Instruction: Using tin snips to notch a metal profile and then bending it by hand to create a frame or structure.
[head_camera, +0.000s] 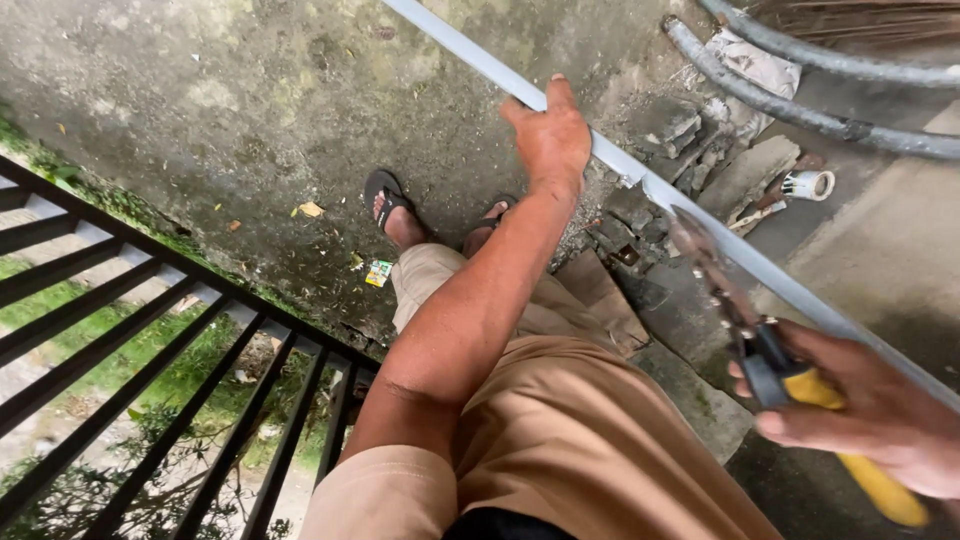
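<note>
A long grey metal strip (700, 225) runs diagonally from the top middle to the right edge, above the ground. My left hand (548, 135) grips it from above near its upper part, arm stretched out. My right hand (870, 415) at the lower right holds a pair of snips (760, 340) with yellow and dark handles; the blurred blades point up toward the strip and lie close to it. My legs in tan trousers and feet in dark sandals (388, 195) stand on mossy concrete below.
A black metal railing (150, 330) slants across the lower left, with grass beneath. Two grey pipes (800, 110) curve along the top right. Broken concrete rubble (690, 150), a roll of tape (810, 184) and scraps lie beside the strip.
</note>
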